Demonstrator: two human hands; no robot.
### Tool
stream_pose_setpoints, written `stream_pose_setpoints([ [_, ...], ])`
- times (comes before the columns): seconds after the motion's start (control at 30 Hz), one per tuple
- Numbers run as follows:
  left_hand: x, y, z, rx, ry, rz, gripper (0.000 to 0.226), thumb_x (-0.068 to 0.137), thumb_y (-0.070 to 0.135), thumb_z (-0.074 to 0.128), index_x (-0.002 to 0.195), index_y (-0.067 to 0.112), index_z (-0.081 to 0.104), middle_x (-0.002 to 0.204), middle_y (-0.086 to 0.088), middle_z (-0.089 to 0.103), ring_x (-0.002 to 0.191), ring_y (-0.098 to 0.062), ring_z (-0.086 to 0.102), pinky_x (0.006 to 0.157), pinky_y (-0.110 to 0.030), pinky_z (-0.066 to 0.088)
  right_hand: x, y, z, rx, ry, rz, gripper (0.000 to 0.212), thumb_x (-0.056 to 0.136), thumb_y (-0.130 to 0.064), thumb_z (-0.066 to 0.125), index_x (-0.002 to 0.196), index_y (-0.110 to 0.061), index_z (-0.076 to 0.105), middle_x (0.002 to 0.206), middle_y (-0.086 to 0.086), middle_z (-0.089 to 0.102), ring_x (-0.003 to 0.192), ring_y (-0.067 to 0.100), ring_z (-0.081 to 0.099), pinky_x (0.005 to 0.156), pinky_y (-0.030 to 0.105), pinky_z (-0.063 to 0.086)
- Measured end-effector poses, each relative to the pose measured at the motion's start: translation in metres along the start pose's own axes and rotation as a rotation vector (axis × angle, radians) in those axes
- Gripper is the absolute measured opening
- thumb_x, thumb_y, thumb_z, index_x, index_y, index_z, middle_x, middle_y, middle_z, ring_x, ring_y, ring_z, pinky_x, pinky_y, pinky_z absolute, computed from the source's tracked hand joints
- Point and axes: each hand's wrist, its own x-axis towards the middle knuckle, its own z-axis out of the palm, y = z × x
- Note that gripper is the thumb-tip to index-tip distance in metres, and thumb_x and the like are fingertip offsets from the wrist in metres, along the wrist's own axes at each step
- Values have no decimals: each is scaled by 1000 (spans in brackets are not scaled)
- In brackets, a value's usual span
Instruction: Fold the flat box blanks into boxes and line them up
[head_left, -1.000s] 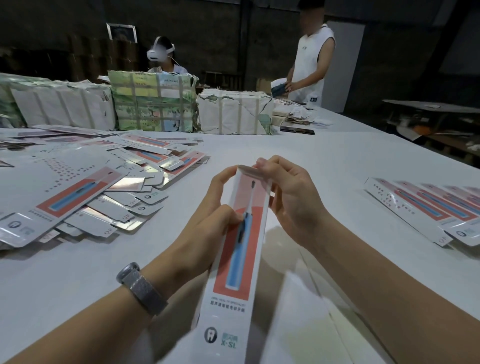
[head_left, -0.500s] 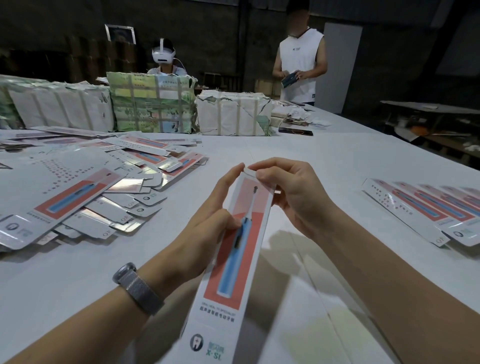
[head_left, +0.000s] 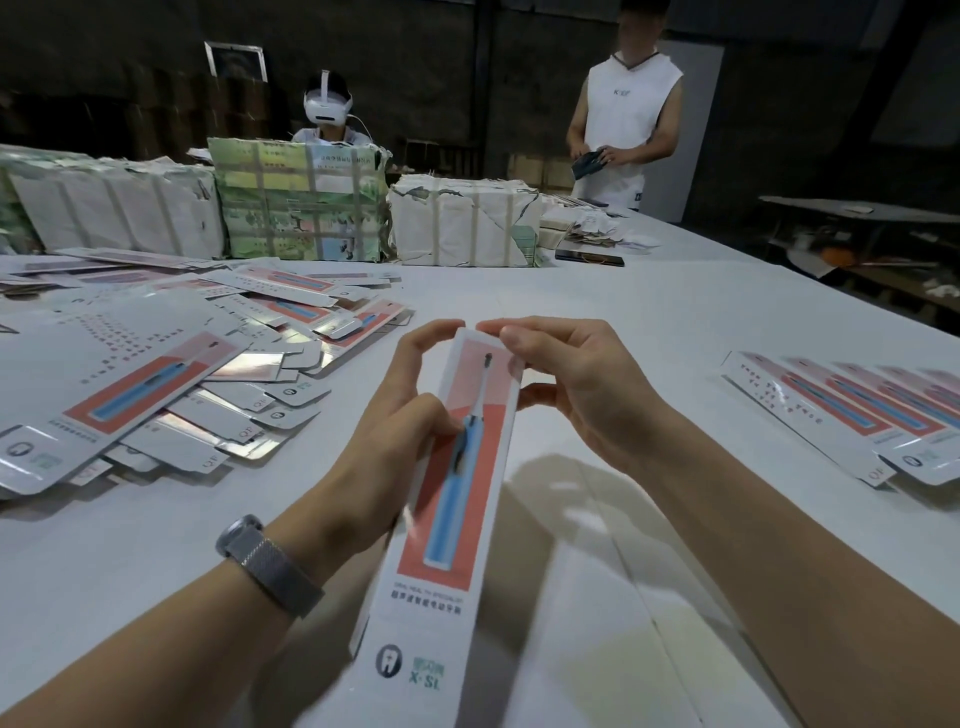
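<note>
Table (head_left: 649, 312): a white surface is seen, carrying all items listed below.
Wrapped bundles (head_left: 301, 202): stacked at the table's far edge, beyond the held box.
Flat blanks (head_left: 156, 374): a loose heap is spread left of the held box.
Folded boxes (head_left: 841, 410): a row is laid right of the held box, well apart.
Held box (head_left: 457, 493): raised above the table, lengthwise, toothbrush print upward.
Left hand (head_left: 400, 415): fingers are curled round the box's left edge, thumb on its face.
Right hand (head_left: 576, 384): fingertips are pinched on the box's far end.
Watch (head_left: 270, 564): worn on the left wrist.
</note>
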Motion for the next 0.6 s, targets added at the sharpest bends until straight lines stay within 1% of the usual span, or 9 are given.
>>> stream_pose_setpoints([
  [0.13, -1, -1, 0, 14, 15, 25, 57, 70, 18, 47, 113, 55, 47, 88, 11, 71, 64, -18, 68, 58, -25, 55, -1, 5, 5, 51, 0, -7, 17, 95, -11, 60, 99, -16, 76, 89, 3, 73, 84, 16, 65, 72, 36, 55],
  [0.27, -1, 2, 1, 3, 43, 105, 58, 72, 12, 47, 113, 53, 49, 90, 14, 69, 63, -18, 67, 55, -25, 54, -2, 7, 9, 257, -54, 41, 18, 90, -21, 60, 99, -18, 76, 96, 3, 72, 90, 15, 66, 75, 32, 58],
  [0.33, -2, 3, 1, 5, 55, 122, 57, 73, 12, 47, 113, 52, 49, 92, 18, 69, 64, -19, 67, 55, -26, 54, -2, 6, 11, 272, -72, 39, 19, 91, -23, 59, 101, -18, 75, 98, 3, 72, 92, 15, 66, 77, 33, 59],
  [0.4, -2, 2, 2, 14, 63, 110, 56, 73, 13, 48, 112, 54, 49, 91, 17, 69, 64, -20, 68, 55, -25, 55, -1, 6, 12, 175, -41, 20, 18, 97, -17, 56, 101, -19, 74, 96, 2, 73, 89, 15, 67, 77, 36, 59],
  [0.47, -1, 1, 4, 21, 81, 105, 56, 74, 14, 48, 112, 55, 48, 90, 18, 69, 63, -16, 69, 55, -24, 55, -2, 6, 15, 11, 44, -17, 18, 99, -15, 56, 104, -20, 73, 97, 2, 72, 87, 14, 66, 80, 41, 57],
  [0.5, 0, 2, 6, 11, 94, 107, 56, 75, 13, 48, 113, 53, 48, 91, 20, 70, 63, -14, 68, 54, -23, 55, -3, 5, 17, -88, 101, -61, 18, 99, -16, 58, 109, -20, 72, 101, 0, 70, 87, 11, 64, 80, 38, 56],
  [0.53, 1, 2, 7, -17, 108, 112, 55, 77, 11, 47, 114, 52, 47, 92, 19, 72, 64, -11, 69, 55, -23, 55, -4, 4, 18, -202, 152, -123, 21, 98, -19, 61, 117, -20, 70, 106, -2, 65, 86, 7, 61, 79, 28, 53],
  [0.57, 3, 2, 7, -54, 116, 111, 54, 81, 10, 47, 115, 52, 45, 95, 17, 74, 67, -11, 71, 55, -24, 56, -5, 1, 20, -327, 179, -186, 29, 95, -22, 65, 125, -22, 66, 109, -4, 59, 85, 2, 57, 77, 18, 48],
  [0.6, 4, 3, 8, -81, 116, 101, 53, 85, 11, 48, 115, 55, 42, 99, 12, 75, 71, -15, 73, 56, -27, 57, -7, -2, 21, -452, 171, -231, 40, 93, -28, 68, 132, -24, 61, 112, -5, 54, 87, 0, 54, 77, 12, 45],
])
